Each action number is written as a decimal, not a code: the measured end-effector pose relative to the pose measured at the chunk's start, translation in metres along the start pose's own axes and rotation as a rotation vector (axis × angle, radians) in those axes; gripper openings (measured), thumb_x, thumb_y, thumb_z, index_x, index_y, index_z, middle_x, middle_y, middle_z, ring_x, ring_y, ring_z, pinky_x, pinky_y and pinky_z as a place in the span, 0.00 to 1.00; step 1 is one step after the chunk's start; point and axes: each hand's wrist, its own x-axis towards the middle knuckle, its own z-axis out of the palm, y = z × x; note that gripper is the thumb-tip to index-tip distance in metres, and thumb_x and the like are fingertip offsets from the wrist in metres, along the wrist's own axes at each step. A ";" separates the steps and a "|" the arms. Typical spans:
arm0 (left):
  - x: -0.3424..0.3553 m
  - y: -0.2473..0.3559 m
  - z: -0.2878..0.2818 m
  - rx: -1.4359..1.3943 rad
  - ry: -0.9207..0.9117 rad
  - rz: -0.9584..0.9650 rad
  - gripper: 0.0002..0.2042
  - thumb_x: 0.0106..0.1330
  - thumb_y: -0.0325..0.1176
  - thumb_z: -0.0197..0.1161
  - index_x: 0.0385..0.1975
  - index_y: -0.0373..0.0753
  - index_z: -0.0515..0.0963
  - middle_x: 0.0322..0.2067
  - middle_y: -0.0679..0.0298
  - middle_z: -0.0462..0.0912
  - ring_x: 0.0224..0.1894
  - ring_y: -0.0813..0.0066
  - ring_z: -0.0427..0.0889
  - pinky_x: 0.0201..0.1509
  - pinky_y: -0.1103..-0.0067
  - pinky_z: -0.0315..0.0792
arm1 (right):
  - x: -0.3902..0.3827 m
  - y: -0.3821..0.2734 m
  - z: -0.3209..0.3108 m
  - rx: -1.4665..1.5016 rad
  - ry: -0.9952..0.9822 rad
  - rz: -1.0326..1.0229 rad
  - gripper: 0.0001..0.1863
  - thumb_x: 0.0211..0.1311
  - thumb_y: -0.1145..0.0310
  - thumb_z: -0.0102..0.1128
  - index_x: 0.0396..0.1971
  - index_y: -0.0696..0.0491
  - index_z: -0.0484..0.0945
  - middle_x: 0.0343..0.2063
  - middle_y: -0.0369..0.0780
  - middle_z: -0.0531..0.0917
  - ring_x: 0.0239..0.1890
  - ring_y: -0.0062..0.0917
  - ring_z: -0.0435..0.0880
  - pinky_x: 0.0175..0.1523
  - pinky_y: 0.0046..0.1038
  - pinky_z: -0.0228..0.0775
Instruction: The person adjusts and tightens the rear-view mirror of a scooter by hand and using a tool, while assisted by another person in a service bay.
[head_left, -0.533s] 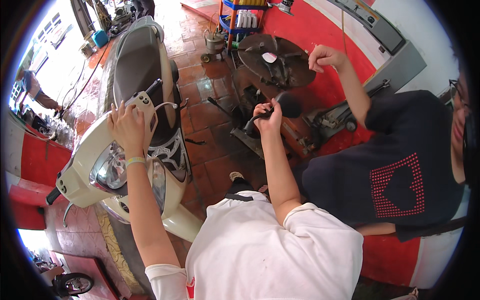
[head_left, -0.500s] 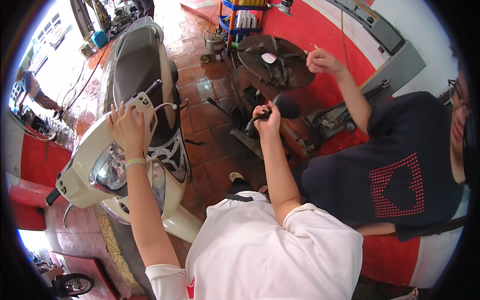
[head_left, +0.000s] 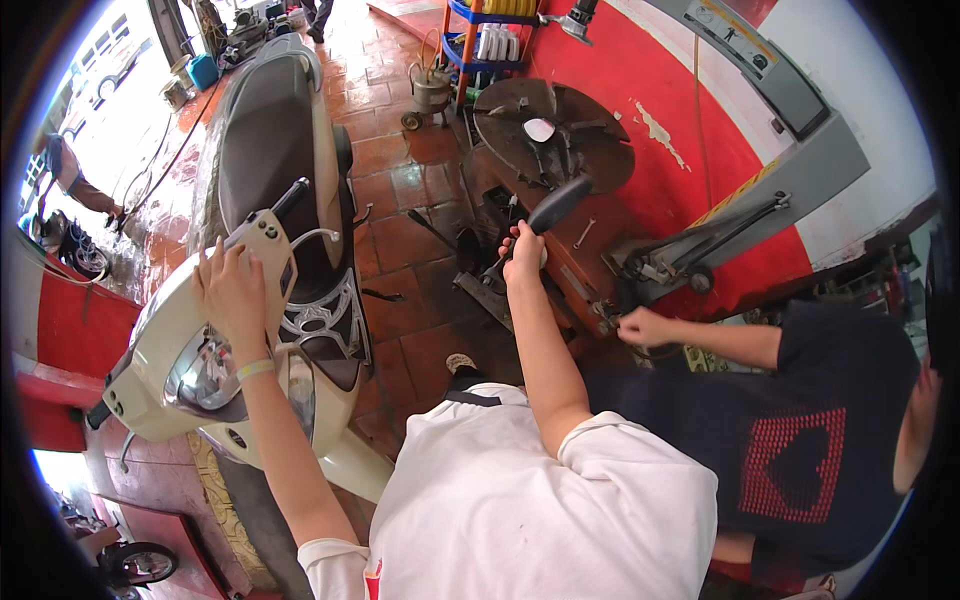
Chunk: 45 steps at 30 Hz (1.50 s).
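Note:
A cream scooter (head_left: 150,340) with a dark brown seat (head_left: 268,150) stands to my left. On its front cover, between the handlebar grips, lies my left hand (head_left: 235,300), open with its fingers flat. My right hand (head_left: 524,255) is closed round the stem of a black rear-view mirror (head_left: 560,205), held up in the air right of the scooter. The mirror's dark back shows; its glass is hidden. Another mirror (head_left: 540,130), its bright glass upward, lies on the round turntable (head_left: 500,100) of a tyre-changing machine.
A spanner (head_left: 585,233) lies on the machine's base. At the right, a person in a dark shirt (head_left: 700,420) reaches a closed hand (head_left: 645,328) beside the machine. Behind stand a shelf rack (head_left: 462,60) with bottles and a metal tank (head_left: 430,92). Another person (head_left: 75,175) is at the far left.
The mirror in my right hand has turned and now shows sharply. The neighbour's raised hand has dropped from beside the turntable to lower down, and that person leans further forward. My left hand stays on the cover.

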 end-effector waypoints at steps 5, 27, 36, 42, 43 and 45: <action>0.002 0.004 0.000 0.093 -0.029 -0.039 0.13 0.60 0.42 0.53 0.38 0.43 0.78 0.51 0.62 0.74 0.56 0.62 0.68 0.64 0.69 0.53 | 0.071 -0.008 0.000 -0.224 -0.021 -0.093 0.05 0.55 0.76 0.47 0.32 0.53 0.66 0.25 0.36 0.72 0.17 0.18 0.68 0.16 0.20 0.58; 0.008 -0.008 0.031 0.385 -0.029 -0.026 0.10 0.61 0.35 0.54 0.38 0.42 0.78 0.49 0.65 0.76 0.56 0.66 0.70 0.61 0.71 0.59 | 0.410 -0.096 -0.026 -0.993 0.458 -0.317 0.21 0.47 0.70 0.56 0.43 0.64 0.71 0.44 0.54 0.76 0.50 0.44 0.73 0.53 0.34 0.65; 0.009 -0.008 0.034 0.420 -0.023 -0.021 0.10 0.62 0.36 0.54 0.38 0.41 0.78 0.48 0.65 0.77 0.56 0.67 0.70 0.61 0.70 0.60 | 0.434 -0.091 -0.044 -1.095 0.330 -0.422 0.21 0.49 0.66 0.56 0.44 0.58 0.75 0.45 0.48 0.76 0.49 0.40 0.74 0.52 0.34 0.66; 0.005 -0.009 0.028 0.427 -0.036 -0.034 0.10 0.62 0.37 0.54 0.38 0.42 0.79 0.48 0.65 0.77 0.56 0.67 0.70 0.61 0.70 0.59 | 0.359 -0.083 0.002 -1.381 0.405 -0.796 0.11 0.51 0.62 0.54 0.34 0.49 0.78 0.37 0.40 0.77 0.43 0.38 0.73 0.43 0.42 0.67; 0.006 -0.008 0.028 0.402 -0.031 -0.029 0.10 0.61 0.37 0.54 0.38 0.42 0.79 0.47 0.65 0.77 0.56 0.67 0.70 0.61 0.70 0.59 | 0.352 -0.075 0.006 -1.422 0.276 -0.874 0.12 0.50 0.60 0.55 0.34 0.49 0.78 0.37 0.40 0.77 0.43 0.37 0.74 0.43 0.42 0.66; 0.009 -0.006 0.030 0.393 -0.016 -0.027 0.10 0.61 0.37 0.54 0.37 0.42 0.79 0.48 0.65 0.77 0.56 0.67 0.70 0.61 0.70 0.59 | 0.343 -0.058 0.018 -1.492 0.084 -0.955 0.14 0.49 0.56 0.57 0.33 0.49 0.78 0.35 0.40 0.77 0.43 0.36 0.74 0.44 0.42 0.66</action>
